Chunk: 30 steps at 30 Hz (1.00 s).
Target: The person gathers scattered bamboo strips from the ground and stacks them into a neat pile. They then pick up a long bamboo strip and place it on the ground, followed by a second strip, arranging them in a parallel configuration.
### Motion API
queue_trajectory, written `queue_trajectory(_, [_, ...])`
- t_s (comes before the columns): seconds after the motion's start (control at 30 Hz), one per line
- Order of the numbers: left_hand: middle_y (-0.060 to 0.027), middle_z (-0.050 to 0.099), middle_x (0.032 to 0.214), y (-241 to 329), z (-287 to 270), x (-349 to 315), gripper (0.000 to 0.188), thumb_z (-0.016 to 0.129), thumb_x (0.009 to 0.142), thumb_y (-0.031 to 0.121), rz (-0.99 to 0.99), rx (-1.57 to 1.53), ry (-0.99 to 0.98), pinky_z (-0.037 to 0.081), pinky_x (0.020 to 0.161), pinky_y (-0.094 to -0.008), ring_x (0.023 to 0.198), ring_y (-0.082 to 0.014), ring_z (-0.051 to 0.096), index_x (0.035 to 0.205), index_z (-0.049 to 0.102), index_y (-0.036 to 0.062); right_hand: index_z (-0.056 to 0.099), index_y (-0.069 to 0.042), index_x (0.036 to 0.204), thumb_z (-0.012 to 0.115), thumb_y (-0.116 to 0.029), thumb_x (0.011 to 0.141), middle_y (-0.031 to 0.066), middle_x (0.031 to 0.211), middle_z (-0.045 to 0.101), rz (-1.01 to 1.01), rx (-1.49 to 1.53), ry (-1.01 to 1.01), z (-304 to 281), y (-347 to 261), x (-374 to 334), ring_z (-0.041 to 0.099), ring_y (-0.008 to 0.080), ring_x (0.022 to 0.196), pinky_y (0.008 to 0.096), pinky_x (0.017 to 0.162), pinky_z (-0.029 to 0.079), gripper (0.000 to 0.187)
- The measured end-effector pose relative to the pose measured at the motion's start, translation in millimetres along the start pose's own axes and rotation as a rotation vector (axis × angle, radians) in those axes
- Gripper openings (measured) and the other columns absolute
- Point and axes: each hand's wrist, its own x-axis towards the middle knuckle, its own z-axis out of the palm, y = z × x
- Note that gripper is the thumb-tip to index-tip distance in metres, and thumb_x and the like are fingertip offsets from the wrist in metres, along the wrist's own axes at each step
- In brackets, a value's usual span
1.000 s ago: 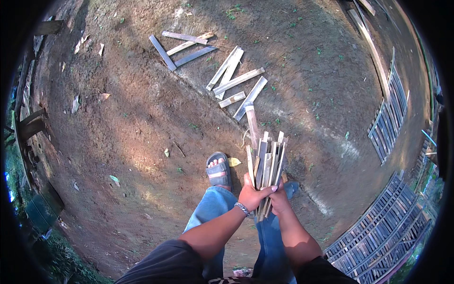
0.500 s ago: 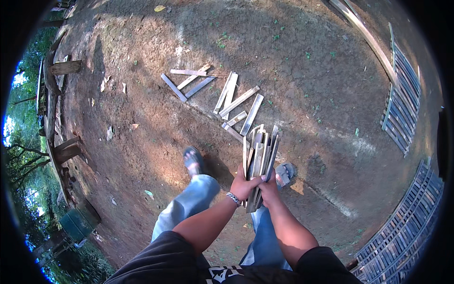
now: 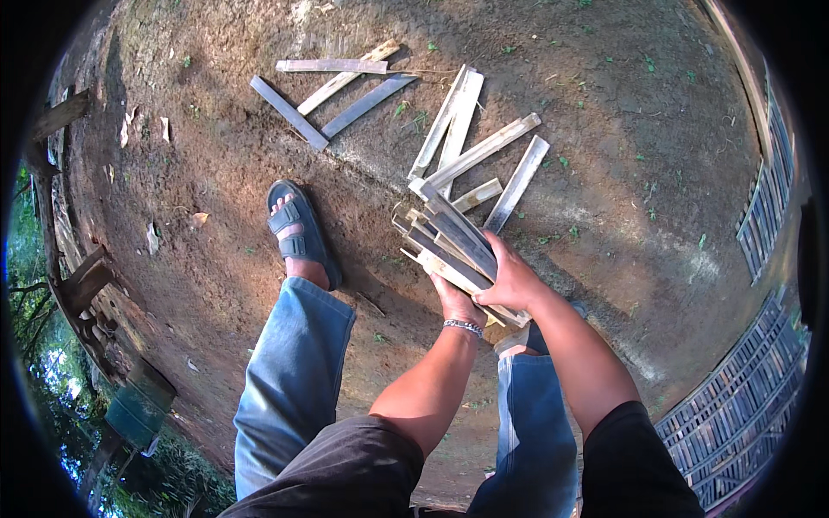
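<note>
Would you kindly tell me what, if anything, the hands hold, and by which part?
A bundle of wooden slats, held around its near half by the left hand and right hand.

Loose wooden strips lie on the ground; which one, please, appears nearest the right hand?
The pale strip farthest right among them; only its lower end meets the right hand in view.

Brown dirt ground [image 3: 199, 285] — patchy sunlight, slatted panels [image 3: 734, 414] right, green foliage [image 3: 186, 483] left

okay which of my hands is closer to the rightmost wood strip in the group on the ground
Right. Your right hand, on the held bundle, is below that strip in the view; your left hand, on the same bundle, is lower and farther left.
</note>
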Motion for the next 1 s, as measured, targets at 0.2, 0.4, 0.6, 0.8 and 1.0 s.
queue_trajectory(0.2, [-0.0099, 0.052, 0.144, 10.5, -18.4, 30.6, 0.078, 0.028, 0.097, 0.070, -0.105, -0.041, -0.035, 0.039, 0.110, -0.0449, 0.128, -0.0308, 0.052, 0.146, 0.042, 0.0105, 0.018, -0.008, 0.155, 0.088, -0.028, 0.054, 0.0252, 0.151, 0.035, 0.059, 0.018, -0.082, 14.4, 1.5, 36.9, 0.038, 0.0368, 0.139, 0.0404, 0.116, 0.034, 0.125])
queue_trajectory(0.4, [-0.0121, 0.054, 0.140, 26.1, -28.1, 21.6, 0.065, 0.028, 0.105, 0.054, -0.051, 0.138, -0.071, 0.042, 0.108, -0.0418, 0.126, -0.0288, 0.054, 0.145, 0.041, 0.0046, 0.016, -0.006, 0.154, 0.087, -0.025, 0.057, 0.0218, 0.150, 0.038, 0.107, 0.248, -0.064, 17.1, -15.1, 21.9, 0.039, 0.0339, 0.139, 0.0386, 0.114, 0.035, 0.123])
queue_trajectory(0.6, [-0.0184, 0.068, 0.111, 84.1, 41.0, 9.5, 0.065, 0.058, 0.095, 0.052, 0.222, 1.119, -0.512, 0.049, 0.091, -0.0355, 0.101, -0.0236, 0.065, 0.128, 0.053, -0.0040, 0.021, -0.012, 0.151, 0.078, -0.006, 0.066, 0.0081, 0.134, 0.049, -0.013, 1.245, 0.363, 48.1, -14.4, -6.6, 0.047, 0.0210, 0.127, 0.0378, 0.107, 0.041, 0.103])
queue_trajectory(0.8, [-0.0329, 0.056, 0.126, 80.1, 84.4, 54.7, 0.095, 0.069, 0.075, 0.067, 0.389, 1.706, -0.687, 0.042, 0.105, -0.0430, 0.123, -0.0400, 0.053, 0.132, 0.051, -0.0063, 0.026, -0.011, 0.148, 0.072, -0.002, 0.072, 0.0074, 0.134, 0.048, -0.039, 1.435, 0.679, 56.7, 9.9, 38.4, 0.050, 0.0220, 0.124, 0.0397, 0.107, 0.040, 0.089])
queue_trajectory(1.0, [-0.0361, 0.047, 0.132, 82.7, 90.2, 58.6, 0.109, 0.071, 0.070, 0.071, 0.395, 1.723, -0.647, 0.035, 0.112, -0.0460, 0.131, -0.0457, 0.042, 0.136, 0.044, -0.0113, 0.017, -0.011, 0.152, 0.059, 0.005, 0.069, 0.0109, 0.135, 0.047, -0.086, 1.381, 0.749, 54.2, 11.2, 55.8, 0.050, 0.0235, 0.124, 0.0372, 0.103, 0.043, 0.095])
